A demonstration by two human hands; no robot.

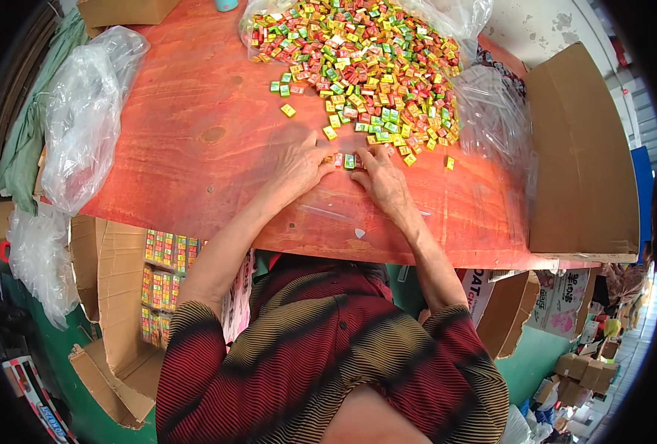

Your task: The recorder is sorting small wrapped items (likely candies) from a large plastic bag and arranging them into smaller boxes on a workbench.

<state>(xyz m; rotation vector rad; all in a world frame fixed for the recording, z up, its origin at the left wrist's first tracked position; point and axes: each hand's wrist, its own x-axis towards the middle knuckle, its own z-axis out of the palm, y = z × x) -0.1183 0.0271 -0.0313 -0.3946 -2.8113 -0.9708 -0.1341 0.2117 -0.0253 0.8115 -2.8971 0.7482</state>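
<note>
A short row of small block-shaped packets (350, 161), green, red and white, lies on the red wooden table (188, 140) between my two hands. At the row's left end is my left hand (299, 169), its fingers bent and closed around the packets there. My right hand (381, 181) grips the right end, thumb and fingers bent toward each other, partly covering the packets. Just beyond my fingers spreads a large heap of similar packets (373, 74) in yellow, green and red. A single yellow packet (288, 110) lies apart on the left, and another yellow packet (449, 162) on the right.
Clear plastic bags (84, 111) hang over the table's left edge; more clear plastic (491, 111) lies right of the heap. A cardboard box (583, 155) stands on the right. Below the table at left, an open carton (125, 288) holds bundled packets (162, 288).
</note>
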